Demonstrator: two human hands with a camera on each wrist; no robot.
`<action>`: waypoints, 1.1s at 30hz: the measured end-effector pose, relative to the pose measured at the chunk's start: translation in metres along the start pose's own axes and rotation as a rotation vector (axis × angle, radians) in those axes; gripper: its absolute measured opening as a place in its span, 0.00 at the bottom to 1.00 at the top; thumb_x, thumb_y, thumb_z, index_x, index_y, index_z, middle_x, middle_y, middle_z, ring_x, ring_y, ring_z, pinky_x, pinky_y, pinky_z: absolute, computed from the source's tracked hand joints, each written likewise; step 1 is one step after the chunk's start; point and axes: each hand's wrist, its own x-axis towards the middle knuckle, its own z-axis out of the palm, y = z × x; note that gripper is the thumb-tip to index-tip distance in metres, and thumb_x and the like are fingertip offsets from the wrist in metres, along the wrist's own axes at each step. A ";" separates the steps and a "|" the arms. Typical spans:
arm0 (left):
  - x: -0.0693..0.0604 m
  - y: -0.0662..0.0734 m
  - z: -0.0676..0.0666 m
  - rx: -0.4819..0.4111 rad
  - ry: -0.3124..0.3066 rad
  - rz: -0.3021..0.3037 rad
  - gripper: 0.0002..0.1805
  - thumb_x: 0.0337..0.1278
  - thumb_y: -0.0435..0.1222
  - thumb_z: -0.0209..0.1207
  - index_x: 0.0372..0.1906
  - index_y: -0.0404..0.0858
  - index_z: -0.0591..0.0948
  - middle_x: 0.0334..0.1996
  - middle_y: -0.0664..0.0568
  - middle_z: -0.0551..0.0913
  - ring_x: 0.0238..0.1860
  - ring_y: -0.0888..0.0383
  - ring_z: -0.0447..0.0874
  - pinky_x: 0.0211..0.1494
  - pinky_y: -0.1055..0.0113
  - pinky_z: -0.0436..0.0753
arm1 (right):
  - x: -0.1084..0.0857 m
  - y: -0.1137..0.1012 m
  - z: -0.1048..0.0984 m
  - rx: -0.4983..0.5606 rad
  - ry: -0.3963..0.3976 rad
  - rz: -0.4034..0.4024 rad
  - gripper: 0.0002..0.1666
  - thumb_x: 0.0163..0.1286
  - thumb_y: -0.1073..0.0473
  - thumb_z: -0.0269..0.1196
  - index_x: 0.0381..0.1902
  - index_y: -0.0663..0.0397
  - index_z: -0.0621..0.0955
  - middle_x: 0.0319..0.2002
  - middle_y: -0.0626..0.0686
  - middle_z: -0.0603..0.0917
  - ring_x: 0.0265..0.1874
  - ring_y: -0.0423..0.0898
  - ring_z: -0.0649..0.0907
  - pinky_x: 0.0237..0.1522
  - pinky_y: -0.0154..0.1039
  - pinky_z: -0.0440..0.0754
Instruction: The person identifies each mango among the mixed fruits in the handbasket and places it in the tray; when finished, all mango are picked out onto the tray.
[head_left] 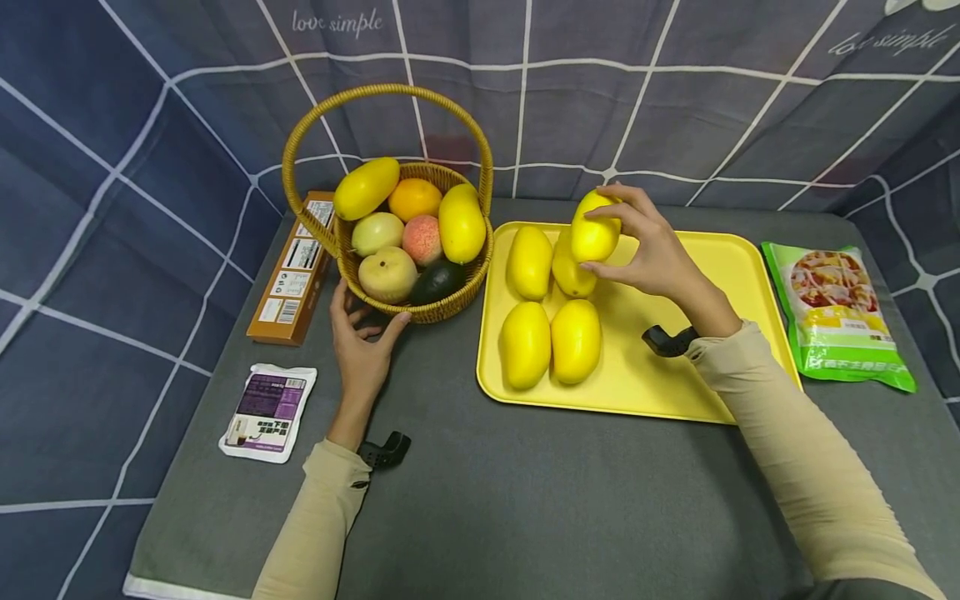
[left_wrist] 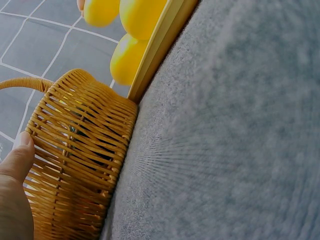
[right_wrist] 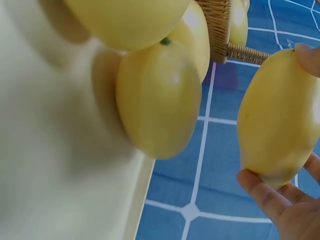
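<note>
The right hand (head_left: 643, 243) pinches a yellow mango (head_left: 596, 227) between thumb and fingers, above the back of the yellow tray (head_left: 660, 367); the right wrist view shows the held mango (right_wrist: 280, 120) clear of the tray. Several other mangoes, one of them at front left (head_left: 525, 345), lie on the tray's left part. The left hand (head_left: 362, 346) rests with spread, bent fingers against the front of the wicker basket (head_left: 442, 310). In the left wrist view its thumb (left_wrist: 20, 157) touches the basket's rim (left_wrist: 45, 107). Mangoes, an orange, a peach and other fruit fill the basket.
A brown box (head_left: 288, 279) lies left of the basket, partly behind it, with a white and purple packet (head_left: 267, 412) nearer the front. Right of the tray lies a green food bag (head_left: 840, 312). The basket's tall handle (head_left: 386, 90) arches upright before a checked cloth.
</note>
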 end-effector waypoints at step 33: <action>0.002 -0.021 0.001 0.016 0.017 0.011 0.51 0.51 0.32 0.71 0.77 0.40 0.54 0.67 0.40 0.66 0.58 0.44 0.72 0.47 0.56 0.77 | -0.038 0.056 -0.015 0.076 -0.160 0.175 0.37 0.51 0.67 0.76 0.60 0.54 0.77 0.73 0.55 0.60 0.78 0.49 0.47 0.56 0.74 0.67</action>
